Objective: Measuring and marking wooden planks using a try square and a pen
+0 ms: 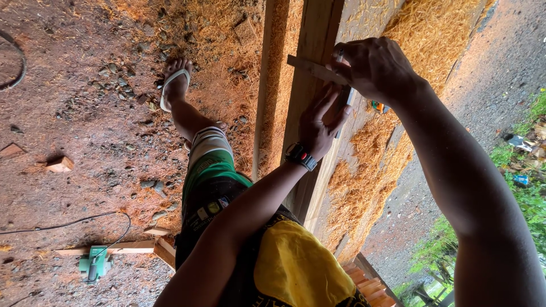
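On long plank [310, 85], thin pale wooden strip [310, 68], pencil [340, 55]

My right hand [372, 65] covers far end of wooden strip [310, 68]; what fingers pinch there, pencil or marker, too hidden to tell. My left hand [319, 122] hides part of try square blade [345, 99] on plank [313, 34]. Plank cut off at top edge, lower run behind my arm. Small orange-green object [378, 106] beyond right wrist, too small to identify. Green power tool [95, 264] on ground, cable [57, 224] leaves frame left. Dark hoop [17, 59] cut at left edge. Litter in grass [520, 142] blurred.
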